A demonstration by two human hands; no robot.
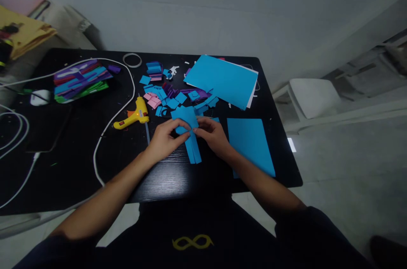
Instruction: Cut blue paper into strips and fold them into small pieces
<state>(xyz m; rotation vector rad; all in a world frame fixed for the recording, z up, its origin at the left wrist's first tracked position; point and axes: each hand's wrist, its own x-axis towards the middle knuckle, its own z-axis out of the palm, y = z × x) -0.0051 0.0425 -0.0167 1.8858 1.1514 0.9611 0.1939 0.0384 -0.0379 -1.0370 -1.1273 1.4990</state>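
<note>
Between my hands is a blue folded paper strip (193, 150), wider at its far end and narrow toward me, with a crease or slit down its near part. My left hand (167, 137) pinches its left edge between thumb and fingers. From the other side, my right hand (213, 134) pinches the right edge, its thumb tip close to the left thumb. Just beyond the strip lie small blue, pink and purple paper pieces (172, 103). A yellow glue gun (133, 115) rests left of my left hand. To the right of my right hand lies a blue paper sheet (249, 144).
A larger blue sheet (222, 80) lies on white paper at the back right of the black table (76, 167). A bundle of coloured strips (81, 78), a tape ring (132, 60) and a white cable (94, 154) occupy the left side. A white stool (313, 95) stands right.
</note>
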